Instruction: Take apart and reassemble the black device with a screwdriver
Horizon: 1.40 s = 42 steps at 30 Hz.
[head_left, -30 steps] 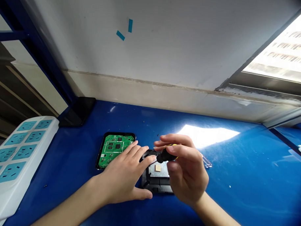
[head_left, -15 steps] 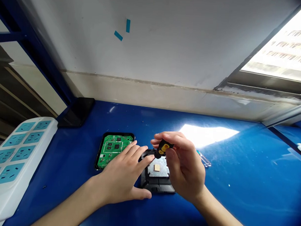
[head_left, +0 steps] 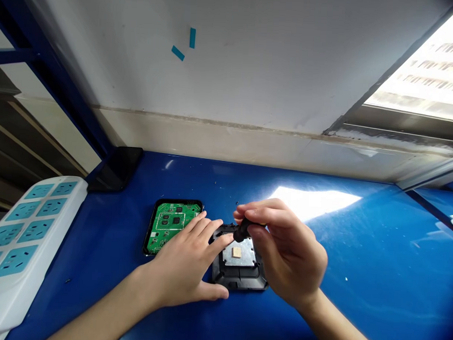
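My left hand lies flat with fingers stretched out, pressing on the left edge of a black case half that holds a silver metal plate with a small tan pad. My right hand is closed in a pinch round the black handle of a small screwdriver, held upright over the top edge of the case half. To the left, partly under my left fingers, lies the other black case half with a green circuit board.
The blue table meets a white wall at the back. A white power strip with teal sockets sits at the left edge. A black block rests by a blue post at the back left. A window is at the right.
My right hand has turned the screwdriver from slanted to upright and moved slightly right, now hiding a clear tool on the table. My left hand has stayed put.
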### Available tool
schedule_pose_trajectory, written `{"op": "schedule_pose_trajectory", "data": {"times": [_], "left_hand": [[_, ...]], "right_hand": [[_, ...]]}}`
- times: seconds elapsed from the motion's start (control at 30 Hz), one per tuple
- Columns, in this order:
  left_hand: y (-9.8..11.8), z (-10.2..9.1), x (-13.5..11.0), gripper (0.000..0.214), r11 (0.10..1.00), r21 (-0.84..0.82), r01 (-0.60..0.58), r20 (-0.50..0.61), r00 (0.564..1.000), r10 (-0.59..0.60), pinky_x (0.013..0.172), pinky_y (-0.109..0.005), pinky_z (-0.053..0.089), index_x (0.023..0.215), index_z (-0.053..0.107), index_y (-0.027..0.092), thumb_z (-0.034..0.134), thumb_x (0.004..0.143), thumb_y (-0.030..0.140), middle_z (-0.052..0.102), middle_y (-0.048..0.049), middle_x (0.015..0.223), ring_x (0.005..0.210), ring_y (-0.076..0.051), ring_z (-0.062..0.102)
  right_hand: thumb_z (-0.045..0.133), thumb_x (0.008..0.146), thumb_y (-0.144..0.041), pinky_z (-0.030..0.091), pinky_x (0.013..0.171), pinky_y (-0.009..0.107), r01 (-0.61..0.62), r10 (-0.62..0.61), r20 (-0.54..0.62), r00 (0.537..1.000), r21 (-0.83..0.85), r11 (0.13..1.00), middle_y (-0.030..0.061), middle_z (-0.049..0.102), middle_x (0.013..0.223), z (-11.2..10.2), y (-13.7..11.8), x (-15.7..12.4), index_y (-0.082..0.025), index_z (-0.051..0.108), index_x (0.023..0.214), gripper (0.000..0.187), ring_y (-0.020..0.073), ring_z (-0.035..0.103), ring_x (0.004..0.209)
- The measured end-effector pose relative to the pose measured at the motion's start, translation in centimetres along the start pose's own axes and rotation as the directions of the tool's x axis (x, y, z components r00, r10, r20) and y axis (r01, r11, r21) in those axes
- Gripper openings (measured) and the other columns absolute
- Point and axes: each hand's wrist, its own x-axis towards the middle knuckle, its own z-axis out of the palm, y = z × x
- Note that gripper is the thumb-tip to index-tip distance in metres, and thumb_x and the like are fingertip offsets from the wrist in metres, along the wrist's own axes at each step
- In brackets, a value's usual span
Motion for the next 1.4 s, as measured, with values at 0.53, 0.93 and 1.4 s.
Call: {"op": "schedule_pose_trajectory", "data": {"times": [0.53,0.93,1.4], "left_hand": [[-0.03,0.31,-0.16,0.093,0.999,-0.037,0.014,-0.022,1.000,-0.014,0.116,-0.067,0.037,0.147,0.045,0.026,0.084,0.073,0.066,0.051,-0.0184,0.152,0.145,-0.047,0.042],[0.04,0.06,-0.01,0.093,0.999,-0.039,0.002,0.001,1.000,-0.002,0.119,-0.066,0.034,0.147,0.046,0.023,0.084,0.073,0.064,0.051,-0.0200,0.152,0.144,-0.045,0.044],[0.10,0.06,0.04,0.093,1.000,-0.008,-0.004,-0.033,0.999,0.004,0.118,-0.066,0.036,0.146,0.046,0.025,0.083,0.072,0.068,0.052,-0.0188,0.149,0.142,-0.045,0.046]], "right_hand": [[0.068,0.093,-0.011,0.067,0.075,0.036,0.069,-0.068,0.007,0.998,-0.043,0.997,0.0048,0.072,0.099,-0.18,0.24,0.08,-0.025,0.072,0.110,0.022,0.0185,0.072,0.092],[0.064,0.098,-0.040,0.067,0.080,0.042,0.052,-0.055,0.101,0.993,0.027,0.998,0.0091,0.065,0.117,0.05,0.10,-0.35,-0.026,0.067,0.119,0.025,0.0231,0.071,0.102],[0.040,0.103,-0.009,0.065,0.089,0.046,-0.004,0.003,0.102,0.995,0.005,1.000,0.0097,0.071,0.129,-0.19,-0.18,-0.60,-0.024,0.061,0.129,0.036,0.0229,0.070,0.114]]}}
